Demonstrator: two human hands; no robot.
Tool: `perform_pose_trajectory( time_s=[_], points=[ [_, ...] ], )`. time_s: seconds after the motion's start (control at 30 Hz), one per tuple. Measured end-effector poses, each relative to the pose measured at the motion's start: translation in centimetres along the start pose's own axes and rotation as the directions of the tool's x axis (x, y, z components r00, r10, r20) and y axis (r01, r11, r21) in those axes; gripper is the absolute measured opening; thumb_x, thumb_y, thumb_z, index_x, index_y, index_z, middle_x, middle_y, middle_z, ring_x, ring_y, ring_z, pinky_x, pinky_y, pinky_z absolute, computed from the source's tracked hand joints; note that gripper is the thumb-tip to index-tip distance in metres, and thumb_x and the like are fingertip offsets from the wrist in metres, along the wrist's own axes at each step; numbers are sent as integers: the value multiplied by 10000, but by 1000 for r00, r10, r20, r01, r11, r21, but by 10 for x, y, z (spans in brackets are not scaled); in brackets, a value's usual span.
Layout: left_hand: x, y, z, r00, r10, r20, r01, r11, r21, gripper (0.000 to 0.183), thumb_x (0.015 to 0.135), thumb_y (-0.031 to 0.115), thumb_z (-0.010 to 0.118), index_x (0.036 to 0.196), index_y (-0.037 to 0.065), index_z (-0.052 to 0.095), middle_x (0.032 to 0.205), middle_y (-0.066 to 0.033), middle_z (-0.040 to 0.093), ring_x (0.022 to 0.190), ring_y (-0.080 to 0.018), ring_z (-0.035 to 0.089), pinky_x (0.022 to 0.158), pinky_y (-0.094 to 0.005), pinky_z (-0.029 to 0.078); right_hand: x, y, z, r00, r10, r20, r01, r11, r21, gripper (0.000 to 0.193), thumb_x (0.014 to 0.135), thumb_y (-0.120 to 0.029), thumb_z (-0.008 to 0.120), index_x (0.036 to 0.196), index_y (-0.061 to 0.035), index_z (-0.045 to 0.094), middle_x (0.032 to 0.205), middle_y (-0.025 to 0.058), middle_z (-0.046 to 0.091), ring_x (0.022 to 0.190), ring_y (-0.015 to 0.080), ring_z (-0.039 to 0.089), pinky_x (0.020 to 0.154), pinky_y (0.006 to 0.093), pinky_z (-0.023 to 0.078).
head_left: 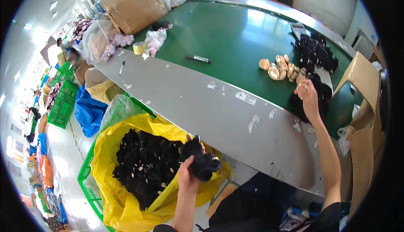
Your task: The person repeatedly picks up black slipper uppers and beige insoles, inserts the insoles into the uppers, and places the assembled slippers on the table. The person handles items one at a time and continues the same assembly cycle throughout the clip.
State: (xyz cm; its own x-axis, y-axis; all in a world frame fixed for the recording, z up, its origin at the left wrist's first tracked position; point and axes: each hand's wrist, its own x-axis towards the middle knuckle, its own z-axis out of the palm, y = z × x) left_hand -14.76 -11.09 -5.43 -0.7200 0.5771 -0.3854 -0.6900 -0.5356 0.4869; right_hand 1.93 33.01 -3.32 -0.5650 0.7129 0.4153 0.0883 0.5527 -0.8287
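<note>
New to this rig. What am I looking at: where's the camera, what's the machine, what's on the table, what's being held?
There's no machine, just a person's two bare hands. The single picture comes from the left one of two fisheye cameras worn on the head, looking down, so straight edges bend near the rim.

The left hand holds a black plush piece over a yellow bag of similar pieces. The right hand appears to pinch a tan round piece.

On the green tabletop lie a marker, more tan pieces, a black plush heap and a calculator.
</note>
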Motion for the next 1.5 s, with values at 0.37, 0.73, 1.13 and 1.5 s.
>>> perform_pose_trajectory(
  time_s=[0.37, 0.73, 1.13, 1.5],
  points=[
    [-17, 91, -73, 995, 26, -101, -47, 975, -218, 539, 1052, 307, 517, 1519, 59, 414, 1228, -185, 639, 736, -233, 675, 646, -333, 596, -24, -40, -37, 988, 153, -11, -148, 969, 196, 155, 1037, -195, 505, 1077, -52, 546, 971, 34, 605, 765, 95, 607, 669, 238, 527],
    [0, 131, -346, 920, 389, 44, 202, -569, 797, 700, 945, 168, 586, 1568, 22, 302, 1620, -247, 293, 1476, -436, 300, 1224, -478, 243, -59, -6, -97, 941, 336, -30, -333, 939, 83, 179, 1002, -113, 469, 910, -65, 615, 740, -24, 516, 603, 29, 480, 514, 196, 415],
    [-3, 68, -269, 731, 681, 50, 181, -263, 948, 915, 812, 44, 657, 1543, -152, 143, 1585, -336, 269, 1498, -432, 253, 1238, -400, 193, -85, -36, -72, 886, 462, 45, -435, 860, -266, 246, 910, -132, 648, 1136, -36, 622, 567, -14, 533, 465, 47, 461, 409, 245, 336],
    [51, 67, -278, 893, 445, -70, 149, -144, 978, 440, 1023, 221, 504, 1381, -29, 552, 1495, -235, 454, 1303, -363, 506, 1079, -350, 400, -73, -23, -80, 937, 332, -106, -342, 819, -461, 338, 842, -241, 766, 1046, -46, 581, 647, 93, 666, 606, 239, 669, 613, 378, 508]
  ],
)
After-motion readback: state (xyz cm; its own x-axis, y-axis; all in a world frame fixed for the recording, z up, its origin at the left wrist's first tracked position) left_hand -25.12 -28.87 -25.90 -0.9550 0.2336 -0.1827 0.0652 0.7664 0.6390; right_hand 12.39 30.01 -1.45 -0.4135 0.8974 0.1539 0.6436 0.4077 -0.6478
